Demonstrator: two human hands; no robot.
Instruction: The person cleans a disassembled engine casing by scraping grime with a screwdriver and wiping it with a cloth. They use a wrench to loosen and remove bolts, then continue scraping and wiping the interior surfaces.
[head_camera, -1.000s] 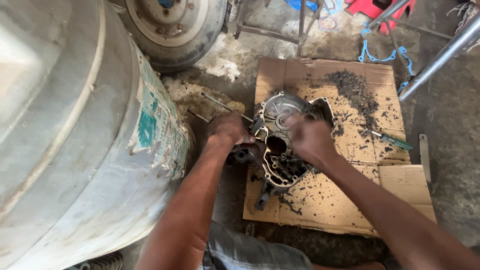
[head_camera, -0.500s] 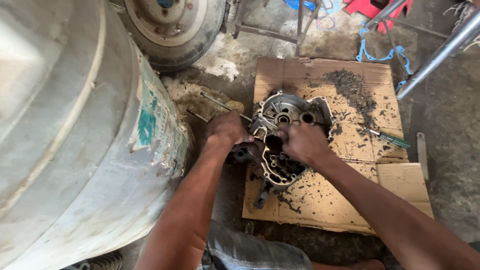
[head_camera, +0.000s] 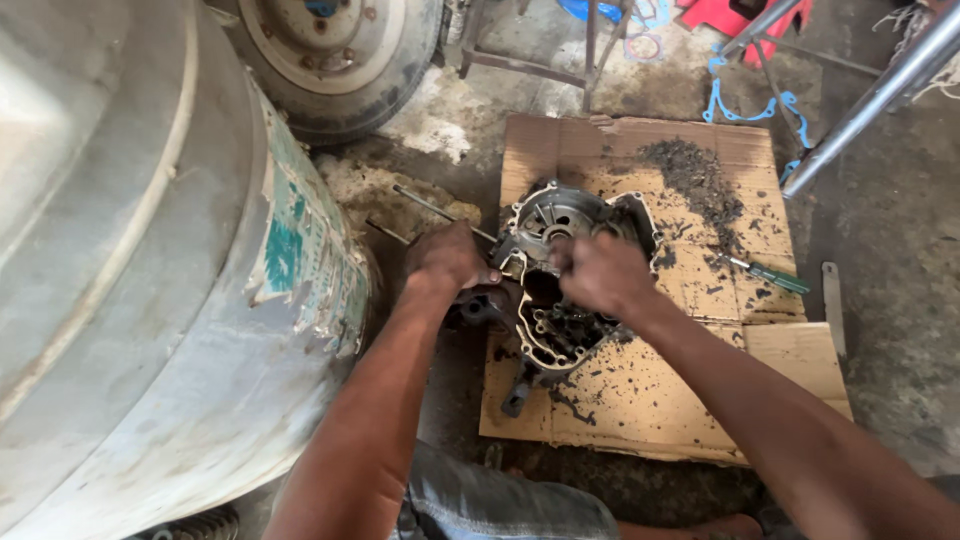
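A dirty metal engine casing (head_camera: 560, 290) lies on a flattened cardboard sheet (head_camera: 640, 400) on the ground. My left hand (head_camera: 448, 258) grips the casing's left edge. My right hand (head_camera: 600, 272) is closed over the middle of the casing, fingers curled down into it; what it holds, if anything, is hidden. Black greasy crumbs lie scattered over the cardboard around the casing.
A large grey drum (head_camera: 150, 280) with a torn label fills the left. A wheel with tyre (head_camera: 335, 55) stands behind it. A green-handled screwdriver (head_camera: 770, 275) lies on the cardboard's right side, a metal tube (head_camera: 870, 100) slants at upper right, thin rods (head_camera: 430, 208) lie left of the casing.
My right hand has slid a little down and toward me over the casing, uncovering its round upper part. My left hand stays on the left edge.
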